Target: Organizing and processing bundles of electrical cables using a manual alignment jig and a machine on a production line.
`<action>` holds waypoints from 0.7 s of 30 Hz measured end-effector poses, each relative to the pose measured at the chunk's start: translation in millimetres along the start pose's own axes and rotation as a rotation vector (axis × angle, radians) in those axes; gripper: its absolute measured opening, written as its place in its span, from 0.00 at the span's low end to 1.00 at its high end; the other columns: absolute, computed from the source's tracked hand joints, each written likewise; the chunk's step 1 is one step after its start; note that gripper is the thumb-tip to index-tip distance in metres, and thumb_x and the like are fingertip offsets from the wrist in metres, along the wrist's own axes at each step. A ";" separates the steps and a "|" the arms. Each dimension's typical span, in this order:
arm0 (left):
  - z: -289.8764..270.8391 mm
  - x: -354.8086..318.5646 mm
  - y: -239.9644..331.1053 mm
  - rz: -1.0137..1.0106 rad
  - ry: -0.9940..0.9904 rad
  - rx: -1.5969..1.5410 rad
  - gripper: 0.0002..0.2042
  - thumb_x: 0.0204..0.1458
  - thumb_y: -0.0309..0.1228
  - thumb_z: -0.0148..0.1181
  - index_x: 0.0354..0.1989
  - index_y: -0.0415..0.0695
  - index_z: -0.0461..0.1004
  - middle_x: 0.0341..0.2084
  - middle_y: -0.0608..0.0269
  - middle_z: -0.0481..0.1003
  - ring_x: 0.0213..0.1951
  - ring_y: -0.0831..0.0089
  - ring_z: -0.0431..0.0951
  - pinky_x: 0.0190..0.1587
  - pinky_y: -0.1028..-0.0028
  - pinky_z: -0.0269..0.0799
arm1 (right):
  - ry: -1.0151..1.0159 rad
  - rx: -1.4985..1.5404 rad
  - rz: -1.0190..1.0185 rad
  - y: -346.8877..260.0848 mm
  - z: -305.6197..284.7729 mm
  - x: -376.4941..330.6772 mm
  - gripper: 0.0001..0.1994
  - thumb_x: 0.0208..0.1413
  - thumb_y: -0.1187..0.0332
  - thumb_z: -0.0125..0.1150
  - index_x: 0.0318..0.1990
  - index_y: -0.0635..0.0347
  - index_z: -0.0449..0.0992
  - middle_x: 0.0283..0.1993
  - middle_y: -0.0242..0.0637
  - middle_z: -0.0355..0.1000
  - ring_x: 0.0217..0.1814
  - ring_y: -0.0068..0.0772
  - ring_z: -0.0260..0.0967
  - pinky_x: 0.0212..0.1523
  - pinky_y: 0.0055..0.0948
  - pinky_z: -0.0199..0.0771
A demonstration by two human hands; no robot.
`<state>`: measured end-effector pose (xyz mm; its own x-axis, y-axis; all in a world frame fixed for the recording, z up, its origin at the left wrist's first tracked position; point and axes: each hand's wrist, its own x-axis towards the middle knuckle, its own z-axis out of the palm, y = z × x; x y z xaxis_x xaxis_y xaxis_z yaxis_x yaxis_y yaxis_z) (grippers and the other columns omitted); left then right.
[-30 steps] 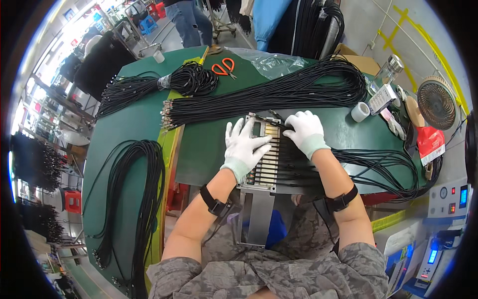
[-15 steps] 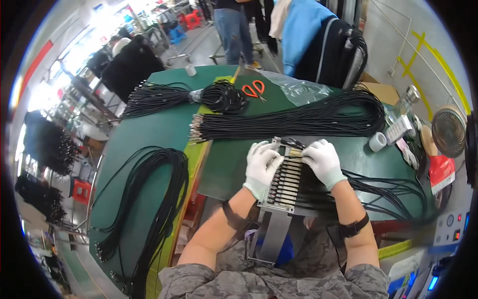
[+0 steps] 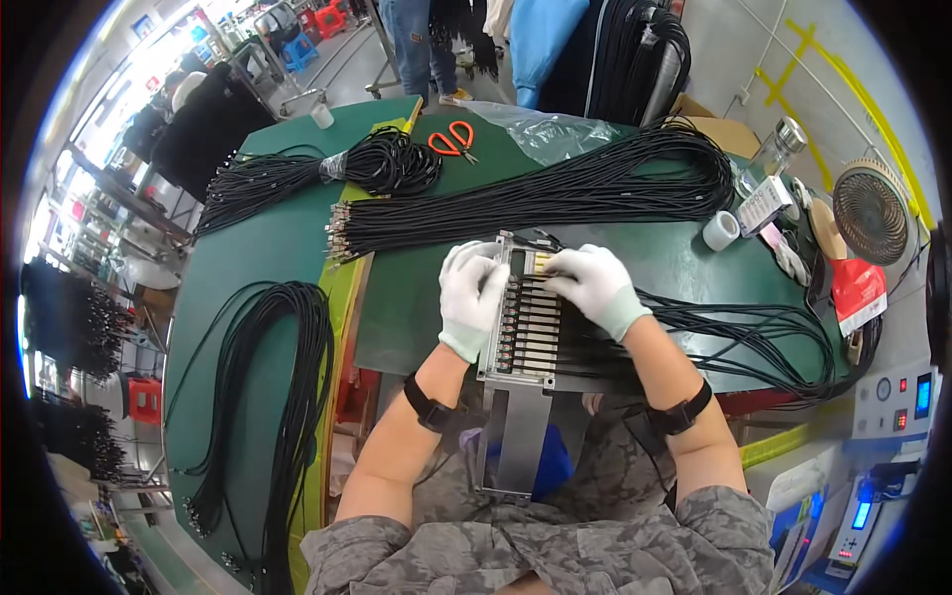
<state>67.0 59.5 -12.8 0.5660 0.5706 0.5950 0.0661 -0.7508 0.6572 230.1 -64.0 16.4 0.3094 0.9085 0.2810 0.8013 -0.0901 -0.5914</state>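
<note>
Over the last second the view has swung so that the round green work table fills more of the frame, while both gloved hands have stayed on the same metal jig; the work remains at that fixture, with no new cable fetched.

Largest first: the table carries a long bundle of black cables with metal ends across twelve o'clock, and a looped coil of black cable at nine o'clock. The slotted grey metal holding jig sits at the table's near edge, six o'clock, a row of black cable ends lying across it and trailing toward three o'clock.

The left hand lies with fingers curled against the jig's left rail. The right hand presses the cables, fingertips pinching at the top slot.

Orange-handled scissors lie at twelve o'clock; a white tape roll at two o'clock. Beyond, a factory floor with cable racks.
</note>
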 end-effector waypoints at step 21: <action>2.6 -2.8 -8.6 -0.121 -0.008 0.203 0.10 0.56 0.32 0.50 0.33 0.42 0.77 0.32 0.60 0.77 0.38 0.61 0.73 0.48 0.65 0.63 | 0.042 -0.452 -0.125 20.6 -13.1 -2.4 0.05 0.47 0.62 0.62 0.26 0.49 0.77 0.25 0.28 0.70 0.36 0.36 0.66 0.40 0.34 0.64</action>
<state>67.0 63.5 -21.3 0.5506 0.6584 0.5133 0.2976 -0.7292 0.6162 252.6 -73.4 13.4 0.2094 0.9070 0.3654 0.9735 -0.1582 -0.1652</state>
